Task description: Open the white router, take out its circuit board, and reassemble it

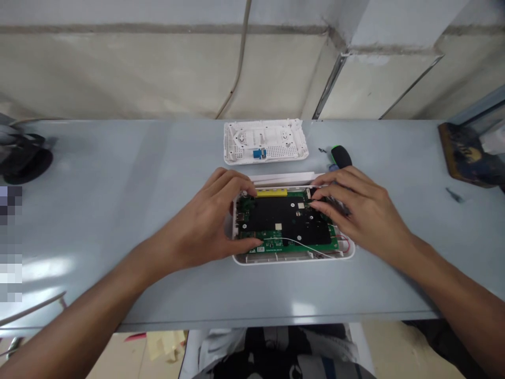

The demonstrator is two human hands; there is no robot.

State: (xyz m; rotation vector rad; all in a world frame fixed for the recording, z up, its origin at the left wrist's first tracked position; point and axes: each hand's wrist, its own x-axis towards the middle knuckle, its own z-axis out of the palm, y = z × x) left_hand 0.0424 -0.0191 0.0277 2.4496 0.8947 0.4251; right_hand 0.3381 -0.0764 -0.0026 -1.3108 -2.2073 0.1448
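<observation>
A green circuit board [272, 247] with a black sheet [268, 213] over most of it lies in a white plastic housing [292, 259]. My left hand [211, 221] spans the board's left end, thumb on its near edge and fingers curled over the far edge. At the far right corner, the fingertips of my right hand [355, 202] are closed beside a small white connector [309, 193]; whether they pinch it is hidden. Along the board's far edge runs a yellow strip [272, 193]. A thin white wire [298, 242] crosses the near side, and a red wire [347, 245] loops at the right.
Behind the housing lies a white perforated cover [276, 139] with a blue part [259, 153] on it. A black-and-green tool handle [341, 156] and small screws [322, 150] are nearby. A dark box [469, 155] stands far right, a black round-based object [27, 163] far left.
</observation>
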